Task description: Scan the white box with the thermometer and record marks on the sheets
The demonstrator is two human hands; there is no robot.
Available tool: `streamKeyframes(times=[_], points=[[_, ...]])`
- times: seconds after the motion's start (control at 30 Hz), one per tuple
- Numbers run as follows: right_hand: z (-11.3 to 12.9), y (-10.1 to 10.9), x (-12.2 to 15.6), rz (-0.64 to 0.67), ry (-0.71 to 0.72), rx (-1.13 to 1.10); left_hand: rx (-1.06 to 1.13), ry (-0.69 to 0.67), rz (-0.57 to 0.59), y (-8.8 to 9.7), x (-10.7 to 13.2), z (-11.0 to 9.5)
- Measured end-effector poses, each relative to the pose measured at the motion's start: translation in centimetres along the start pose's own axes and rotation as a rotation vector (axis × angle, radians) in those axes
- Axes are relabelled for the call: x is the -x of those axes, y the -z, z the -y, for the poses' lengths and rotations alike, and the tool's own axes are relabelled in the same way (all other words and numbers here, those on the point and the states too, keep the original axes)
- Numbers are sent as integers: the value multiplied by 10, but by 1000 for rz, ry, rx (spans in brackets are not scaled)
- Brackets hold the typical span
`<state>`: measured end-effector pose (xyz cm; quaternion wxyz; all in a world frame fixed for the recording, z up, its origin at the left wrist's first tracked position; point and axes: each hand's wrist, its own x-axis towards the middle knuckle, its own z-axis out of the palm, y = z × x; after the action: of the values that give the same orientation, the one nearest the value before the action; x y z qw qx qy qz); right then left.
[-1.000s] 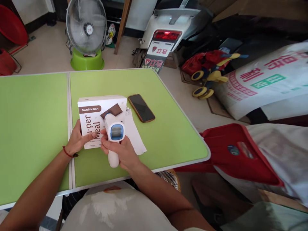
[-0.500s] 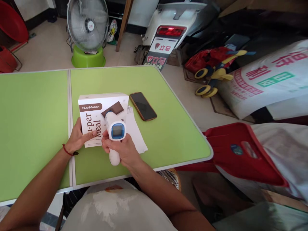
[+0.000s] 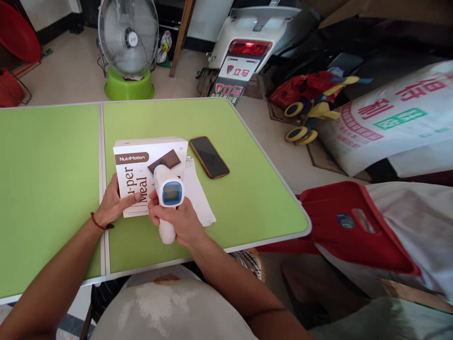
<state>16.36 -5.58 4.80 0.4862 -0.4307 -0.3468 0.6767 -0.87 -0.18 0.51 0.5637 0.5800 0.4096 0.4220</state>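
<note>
My left hand (image 3: 115,200) lies on the lower left of a white NutriMotion Super Meal box (image 3: 136,174), its fingers stretched across the front. My right hand (image 3: 175,222) is wrapped around the handle of a white and blue infrared thermometer (image 3: 168,196), which is held over the right part of the box with its blue-framed display facing me. A white paper sheet (image 3: 200,203) lies partly under the box. Beyond the thermometer, a phone in a brown case (image 3: 208,157) lies face up on the table.
The green folding table (image 3: 53,189) has a metal centre seam and ends at my lap. A fan on a green base (image 3: 129,47) and a white scooter's rear (image 3: 244,47) stand beyond it. A red-and-white chair back (image 3: 354,226) and printed sack (image 3: 385,118) are right.
The thermometer has turned slightly in my right hand, and the view has shifted a little. My left hand stays on the box.
</note>
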Motion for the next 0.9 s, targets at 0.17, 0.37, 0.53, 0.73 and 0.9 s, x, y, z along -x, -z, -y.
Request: streamKeyframes(times=[0.17, 0.37, 0.53, 0.73, 0.9], points=[[0, 0, 0, 6, -3, -15, -22, 0, -6, 0, 0, 0], [-2, 2, 0, -12, -9, 14, -53, 12, -7, 2, 0, 2], [-3, 0, -1, 25, 11, -2, -3, 9, 6, 0, 0, 1], [11, 13, 11, -16, 46, 194, -59, -20, -34, 7, -1, 0], [18, 66, 7, -275, 149, 730, -111, -178, -161, 22, -5, -3]])
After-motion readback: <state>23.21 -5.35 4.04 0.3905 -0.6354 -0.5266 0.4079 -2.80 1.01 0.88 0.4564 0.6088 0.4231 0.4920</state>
